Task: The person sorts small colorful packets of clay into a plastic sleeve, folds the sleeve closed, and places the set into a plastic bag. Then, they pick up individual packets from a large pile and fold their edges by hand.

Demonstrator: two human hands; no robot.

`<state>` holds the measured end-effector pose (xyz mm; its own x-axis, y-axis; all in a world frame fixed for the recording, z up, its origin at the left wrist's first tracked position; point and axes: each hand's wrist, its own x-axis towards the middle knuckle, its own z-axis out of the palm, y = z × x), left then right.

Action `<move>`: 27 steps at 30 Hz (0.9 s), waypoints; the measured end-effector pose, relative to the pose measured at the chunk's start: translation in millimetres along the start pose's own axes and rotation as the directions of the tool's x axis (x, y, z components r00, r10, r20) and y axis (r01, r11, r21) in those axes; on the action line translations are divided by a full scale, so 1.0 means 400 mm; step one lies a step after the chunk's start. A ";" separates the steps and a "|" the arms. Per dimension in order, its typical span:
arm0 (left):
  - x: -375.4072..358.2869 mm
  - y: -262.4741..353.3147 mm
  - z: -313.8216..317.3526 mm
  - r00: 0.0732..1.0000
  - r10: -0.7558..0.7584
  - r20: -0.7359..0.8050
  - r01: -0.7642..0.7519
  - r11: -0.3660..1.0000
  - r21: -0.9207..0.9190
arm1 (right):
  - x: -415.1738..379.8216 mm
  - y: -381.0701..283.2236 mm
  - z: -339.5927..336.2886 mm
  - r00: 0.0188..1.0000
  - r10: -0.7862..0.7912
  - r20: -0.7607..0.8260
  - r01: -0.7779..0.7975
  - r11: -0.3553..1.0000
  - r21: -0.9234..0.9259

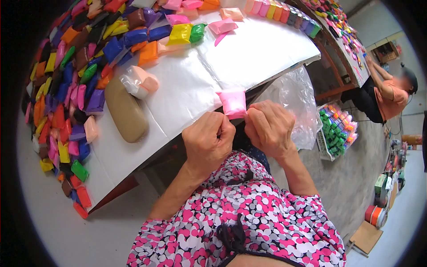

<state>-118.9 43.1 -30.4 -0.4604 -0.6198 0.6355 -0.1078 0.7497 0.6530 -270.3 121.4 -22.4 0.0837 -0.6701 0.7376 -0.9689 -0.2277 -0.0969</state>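
A small pink packet in clear wrapping (234,103) is held up at the table's near edge, between my two hands. My left hand (208,138) is closed, its fingers pinching the packet's lower left corner. On the other side my right hand (270,128) is closed too, pinching the lower right corner. Beyond them on the white tabletop (182,98) lie a smooth brown oval block (126,110) and, leaning by its top, a pale peach packet (141,82) with loose clear film.
Heaped coloured packets (84,84) cover the table's far left. A row of packets (284,15) lines the back edge. Below right are a clear plastic bag (296,107) and a white basket (325,144) of packets. A co-worker (386,91) reaches over another table (338,40).
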 end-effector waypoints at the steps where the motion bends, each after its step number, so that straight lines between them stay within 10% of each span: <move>1: 0.000 0.003 0.003 1.000 0.001 -0.018 -0.001 1.000 -0.001 | -0.001 0.002 0.000 1.000 -0.019 -0.006 0.019 1.000 -0.023; 16: -0.027 -0.016 0.015 0.998 0.049 -0.035 -0.048 0.998 0.037 | -0.010 0.003 0.006 0.995 -0.097 -0.039 0.094 0.993 -0.069; 19: -0.022 -0.035 0.012 0.987 0.141 -0.077 -0.145 0.988 -0.058 | -0.008 0.018 -0.002 0.998 0.009 -0.063 0.005 0.977 0.215; 22: -0.021 -0.035 0.001 0.987 0.070 -0.147 -0.090 0.987 -0.136 | -0.011 0.006 -0.030 0.818 0.486 0.308 -0.539 0.459 0.706; 27: -0.024 -0.049 0.008 0.977 0.166 -0.138 -0.172 0.984 -0.039 | 0.054 -0.030 -0.030 0.687 0.503 0.525 -0.602 -0.011 0.798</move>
<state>-115.0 35.2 -50.7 -0.3459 -0.5131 0.7855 0.0075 0.8356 0.5492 -259.8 118.0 2.9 -0.3075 -0.9456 0.1066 0.1465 -0.1577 -0.9766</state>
